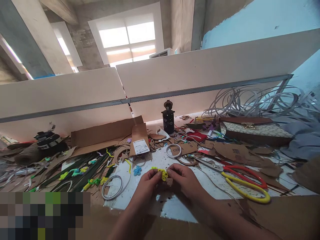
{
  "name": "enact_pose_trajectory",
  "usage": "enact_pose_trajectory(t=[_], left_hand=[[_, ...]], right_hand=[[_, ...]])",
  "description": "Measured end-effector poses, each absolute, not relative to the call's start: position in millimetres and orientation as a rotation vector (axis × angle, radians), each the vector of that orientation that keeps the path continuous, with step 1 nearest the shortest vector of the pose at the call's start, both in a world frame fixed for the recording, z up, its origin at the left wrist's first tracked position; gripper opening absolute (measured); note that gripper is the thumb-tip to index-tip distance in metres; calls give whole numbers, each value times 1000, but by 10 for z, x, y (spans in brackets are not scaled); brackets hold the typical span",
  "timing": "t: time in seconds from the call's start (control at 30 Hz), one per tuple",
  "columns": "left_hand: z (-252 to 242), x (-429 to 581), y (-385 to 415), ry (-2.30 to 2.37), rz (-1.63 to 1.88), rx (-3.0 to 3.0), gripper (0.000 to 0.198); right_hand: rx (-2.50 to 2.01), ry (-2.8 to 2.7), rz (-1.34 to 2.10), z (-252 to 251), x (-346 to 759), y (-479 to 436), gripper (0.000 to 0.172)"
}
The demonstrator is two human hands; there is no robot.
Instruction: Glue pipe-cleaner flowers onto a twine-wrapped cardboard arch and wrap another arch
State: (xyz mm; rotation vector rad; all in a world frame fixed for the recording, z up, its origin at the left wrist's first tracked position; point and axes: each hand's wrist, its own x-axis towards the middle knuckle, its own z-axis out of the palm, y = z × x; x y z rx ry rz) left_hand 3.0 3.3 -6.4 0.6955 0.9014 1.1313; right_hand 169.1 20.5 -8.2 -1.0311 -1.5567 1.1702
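Between my two hands, just above the white tabletop, is a small yellow fuzzy flower (pixel 163 174) that looks bent from pipe cleaner. My left hand (pixel 149 181) pinches its left side with thumb and fingertips. On the other side, the fingertips of my right hand (pixel 183 180) are closed on the flower's right edge. A blue pipe-cleaner flower (pixel 137 170) lies on the table to the left of my left hand. Beyond my hands rests a white ring (pixel 173 151), and another white ring (pixel 112 187) lies to the left.
Large scissors (pixel 246 183) with red and yellow handles lie at the right. A cardboard box (pixel 107 135), a black bottle (pixel 168 121), a patterned handbag (pixel 255 130) and coiled white strips (pixel 240 101) stand farther back. Green stems with colourful flowers (pixel 80 171) and cardboard scraps cover the sides.
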Motion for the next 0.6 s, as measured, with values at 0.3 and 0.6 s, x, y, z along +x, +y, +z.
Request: enact_pose_trajectory(t=[0.3, 0.6], left_hand=[[-13, 5, 44, 1012, 1114, 913, 44], [-64, -24, 69, 1051, 1169, 925, 45]], right_hand=[[-1072, -1622, 1096, 28, 1729, 192, 17], [-1044, -1549, 1105, -5, 1725, 203, 19]])
